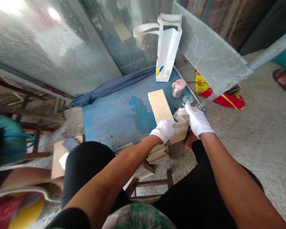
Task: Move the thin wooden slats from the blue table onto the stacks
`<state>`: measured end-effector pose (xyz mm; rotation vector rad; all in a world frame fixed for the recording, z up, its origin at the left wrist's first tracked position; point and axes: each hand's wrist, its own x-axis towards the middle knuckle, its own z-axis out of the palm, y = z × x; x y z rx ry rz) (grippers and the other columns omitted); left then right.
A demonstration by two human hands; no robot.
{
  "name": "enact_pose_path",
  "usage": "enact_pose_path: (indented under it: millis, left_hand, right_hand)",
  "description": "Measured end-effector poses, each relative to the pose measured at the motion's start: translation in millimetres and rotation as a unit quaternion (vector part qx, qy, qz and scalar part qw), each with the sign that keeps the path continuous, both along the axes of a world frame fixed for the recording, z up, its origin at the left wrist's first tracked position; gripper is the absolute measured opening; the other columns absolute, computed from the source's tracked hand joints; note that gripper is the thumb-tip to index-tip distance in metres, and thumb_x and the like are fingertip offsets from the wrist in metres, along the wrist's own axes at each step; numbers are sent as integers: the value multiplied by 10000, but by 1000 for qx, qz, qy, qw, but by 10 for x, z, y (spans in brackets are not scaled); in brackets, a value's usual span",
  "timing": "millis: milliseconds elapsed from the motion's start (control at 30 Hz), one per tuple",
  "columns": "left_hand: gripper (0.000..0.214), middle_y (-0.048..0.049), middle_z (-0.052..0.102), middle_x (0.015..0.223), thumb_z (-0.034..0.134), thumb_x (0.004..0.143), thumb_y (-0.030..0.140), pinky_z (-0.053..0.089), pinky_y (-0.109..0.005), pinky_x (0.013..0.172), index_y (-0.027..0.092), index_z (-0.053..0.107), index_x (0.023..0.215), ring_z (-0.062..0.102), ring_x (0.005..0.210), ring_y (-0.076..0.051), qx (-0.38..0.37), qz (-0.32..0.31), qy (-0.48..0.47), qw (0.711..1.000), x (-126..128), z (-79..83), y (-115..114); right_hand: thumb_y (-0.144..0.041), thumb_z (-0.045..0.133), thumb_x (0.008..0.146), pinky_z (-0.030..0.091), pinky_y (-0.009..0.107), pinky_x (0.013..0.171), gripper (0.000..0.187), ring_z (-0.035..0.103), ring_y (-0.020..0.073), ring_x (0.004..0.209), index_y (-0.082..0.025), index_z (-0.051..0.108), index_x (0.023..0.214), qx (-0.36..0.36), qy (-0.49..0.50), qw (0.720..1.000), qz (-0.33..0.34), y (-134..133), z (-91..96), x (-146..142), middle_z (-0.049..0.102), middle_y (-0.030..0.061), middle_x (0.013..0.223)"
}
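Note:
Both my hands wear white gloves. My left hand is closed on the near end of a pale wooden board that lies slanted over a blue metal sheet. My right hand is closed beside it, gripping a small piece of something I cannot make out against the board's right edge. Below my hands sits a stack of thin wooden pieces.
A white paper bag, a folded dark umbrella, a steel cup with a pink lid and a glass are on or near the blue sheet. A red and yellow packet lies right. Another person's arm shows left.

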<state>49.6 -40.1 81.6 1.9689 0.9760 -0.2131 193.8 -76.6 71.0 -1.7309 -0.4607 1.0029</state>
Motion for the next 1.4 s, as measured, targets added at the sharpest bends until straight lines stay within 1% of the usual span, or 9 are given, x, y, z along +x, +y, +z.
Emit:
enact_pose_path:
  millis: [167, 500, 667, 833, 1033, 1133, 1233, 1300, 1400]
  left_hand:
    - [332, -58, 729, 931, 544, 878, 397, 479, -248, 810, 169, 735, 1023, 650, 840, -183, 16, -24, 39, 999, -58, -239, -179]
    - [358, -85, 708, 1000, 495, 904, 452, 484, -289, 839, 215, 714, 1059, 650, 928, -222, 38, 14, 68, 997, -157, -739, -527]
    - [397, -115, 641, 1028, 484, 896, 504, 477, -349, 796, 231, 677, 1112, 608, 966, -266, 153, -31, 118, 981, -194, -787, -590]
    - [346, -92, 638, 1014, 560, 875, 422, 467, -332, 769, 281, 644, 1180, 611, 950, -250, 139, -45, 134, 980, -246, -799, -587]
    - [383, -54, 659, 1038, 593, 852, 353, 469, -312, 838, 289, 620, 1229, 615, 968, -218, 165, 43, 86, 982, -432, -784, -507]
    - [444, -73, 649, 1150, 564, 867, 348, 480, -332, 874, 253, 565, 1300, 616, 1018, -231, 200, 130, 106, 965, -659, -820, -492]
    - [618, -140, 548, 1349, 595, 841, 377, 436, -370, 1005, 143, 454, 1396, 497, 1252, -290, 232, 186, 123, 947, -924, -885, -561]
    - [681, -163, 485, 1416, 612, 825, 388, 393, -396, 1064, 100, 418, 1411, 396, 1345, -319, 246, 194, 120, 942, -1084, -922, -676]
    - [649, -140, 461, 1444, 602, 832, 362, 357, -417, 1099, 136, 422, 1413, 364, 1370, -313, 241, 149, 88, 955, -1255, -945, -928]
  right_hand:
    - [-671, 623, 771, 554, 230, 630, 525, 672, 138, 636, -146, 637, 768, -2, 68, 997, -22, 55, 61, -39, 693, 60, 712]
    - [-623, 642, 790, 567, 229, 678, 488, 686, 143, 703, -142, 666, 868, 7, 95, 995, -14, 6, 80, -58, 721, 81, 814]
    - [-582, 619, 833, 566, 239, 693, 440, 689, 151, 715, -143, 650, 840, 10, 102, 995, -16, 45, 139, -86, 719, 89, 812]
    - [-522, 605, 867, 553, 253, 768, 373, 689, 157, 769, -152, 640, 832, -38, 51, 997, 37, 36, 145, -68, 718, 87, 857]
    - [-495, 467, 941, 519, 241, 751, 381, 679, 158, 802, -156, 627, 875, -93, -43, 984, 145, 0, 91, -37, 710, 94, 906]
    - [-505, 443, 938, 481, 241, 750, 400, 668, 174, 850, -162, 649, 934, -163, -176, 943, 230, -31, 38, 17, 711, 96, 946]
    - [-510, 459, 915, 441, 256, 730, 409, 653, 208, 891, -165, 678, 934, -258, -300, 847, 355, -73, 8, 54, 707, 118, 961]
    - [-483, 457, 915, 420, 253, 689, 398, 650, 207, 862, -161, 692, 920, -293, -324, 783, 442, -101, 1, 32, 707, 122, 946]
    - [-378, 468, 916, 397, 237, 639, 338, 647, 178, 785, -141, 707, 887, -297, -308, 716, 552, -171, -16, -84, 710, 111, 898]
